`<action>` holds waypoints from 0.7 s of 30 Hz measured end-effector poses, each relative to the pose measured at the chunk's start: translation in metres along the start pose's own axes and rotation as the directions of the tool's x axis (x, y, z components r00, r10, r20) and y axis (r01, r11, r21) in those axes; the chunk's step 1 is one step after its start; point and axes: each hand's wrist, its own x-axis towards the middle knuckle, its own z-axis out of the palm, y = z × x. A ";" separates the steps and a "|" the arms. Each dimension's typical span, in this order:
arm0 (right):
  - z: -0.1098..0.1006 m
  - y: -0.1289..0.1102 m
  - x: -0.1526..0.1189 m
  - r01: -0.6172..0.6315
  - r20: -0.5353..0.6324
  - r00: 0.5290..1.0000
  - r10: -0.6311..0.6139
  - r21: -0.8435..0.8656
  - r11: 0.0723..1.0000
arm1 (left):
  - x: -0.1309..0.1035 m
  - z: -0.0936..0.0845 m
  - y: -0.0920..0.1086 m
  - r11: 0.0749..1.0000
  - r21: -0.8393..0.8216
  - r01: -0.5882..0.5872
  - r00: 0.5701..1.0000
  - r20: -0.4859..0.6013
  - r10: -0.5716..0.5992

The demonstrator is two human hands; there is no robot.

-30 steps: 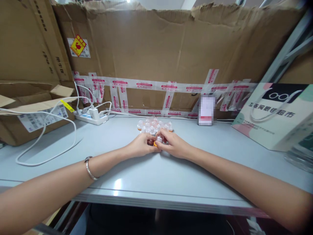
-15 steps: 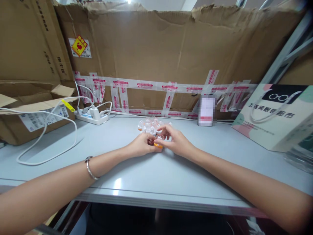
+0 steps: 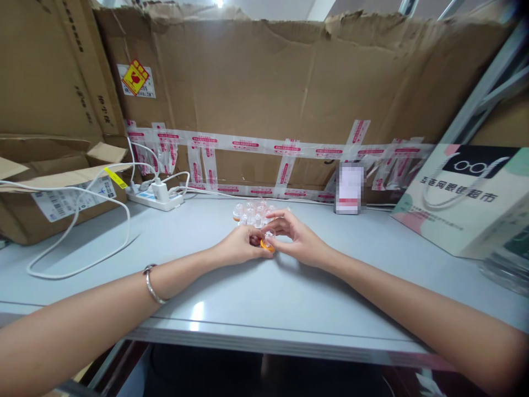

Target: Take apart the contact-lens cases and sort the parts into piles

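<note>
We have a small orange-based piece point(image 3: 268, 246) low at the counter point(image 3: 264, 298), in front of the clear-domed pieces point(image 3: 250, 211) – our left hand point(image 3: 236, 245) pinches its side with curled fingers, while our right hand point(image 3: 298, 237) curves half open beside it – thumb touching or just beside it, we cannot tell.

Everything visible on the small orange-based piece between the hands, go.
The piece has a clear dome, plastic by its look, over a rounded orange base. Pale detail shows through the dome, too small to make out. It sits dome up, seemingly a little tilted, in front of the clear-topped cluster. The left grip pinches its left side; the right grip curls around it, contact unclear. Whether it touches the table is hard to tell.
</note>
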 end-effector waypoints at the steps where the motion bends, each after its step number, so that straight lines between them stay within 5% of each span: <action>1: 0.000 0.000 0.000 0.002 -0.005 1.000 -0.002 -0.003 1.000 | 0.000 0.000 0.000 1.000 0.000 0.001 1.000 0.001 -0.001; 7: -0.005 -0.010 0.003 0.002 -0.174 0.985 0.004 0.031 1.000 | 0.000 0.000 -0.001 0.999 -0.046 0.029 0.999 0.027 -0.028; 9: -0.018 -0.012 0.008 0.038 -0.340 0.940 -0.016 0.059 0.998 | 0.000 0.000 -0.001 0.997 -0.062 0.043 0.999 0.026 -0.041; 11: -0.039 -0.005 0.013 0.072 -0.531 0.847 -0.032 0.055 0.996 | -0.001 0.000 0.000 0.996 -0.074 0.051 0.998 0.023 -0.050; 14: -0.076 0.026 0.018 -0.015 -0.699 0.715 0.014 0.005 1.000 | -0.001 0.000 0.000 0.997 -0.054 0.061 0.998 0.004 -0.061; 17: -0.100 0.069 0.018 -0.239 -0.709 0.701 0.080 -0.128 0.962 | -0.001 0.000 0.001 0.997 -0.033 0.075 0.997 -0.001 -0.075; 21: -0.106 0.108 0.019 -0.328 -0.719 0.687 0.104 -0.179 0.928 | 0.000 0.000 0.002 0.996 -0.039 0.080 0.997 0.009 -0.079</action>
